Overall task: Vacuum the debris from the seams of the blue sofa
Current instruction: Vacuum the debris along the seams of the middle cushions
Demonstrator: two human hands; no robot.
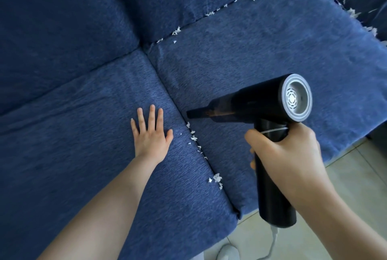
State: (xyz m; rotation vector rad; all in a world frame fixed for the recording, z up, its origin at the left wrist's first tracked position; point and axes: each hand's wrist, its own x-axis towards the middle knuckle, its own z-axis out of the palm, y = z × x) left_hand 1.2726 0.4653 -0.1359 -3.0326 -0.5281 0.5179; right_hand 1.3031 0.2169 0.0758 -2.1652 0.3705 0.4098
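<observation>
A home living room is suggested by a large blue fabric-covered sofa (88, 83) with separate seat and back cushions, set on a pale tiled floor (347, 176) seen beyond its front edge.

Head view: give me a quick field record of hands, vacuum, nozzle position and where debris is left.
left hand: left hand flat, fingers straight, pressing the left seat cushion beside the centre seam
right hand: right hand grips the handle of the handheld vacuum
nozzle: nozzle tip at the centre seam between the seat cushions
debris, centre seam: white scraps along the seam below the nozzle, toward the front edge
debris, back seam: scraps along the right cushion's back seam
debris, right side: scraps along the far right seam
</observation>
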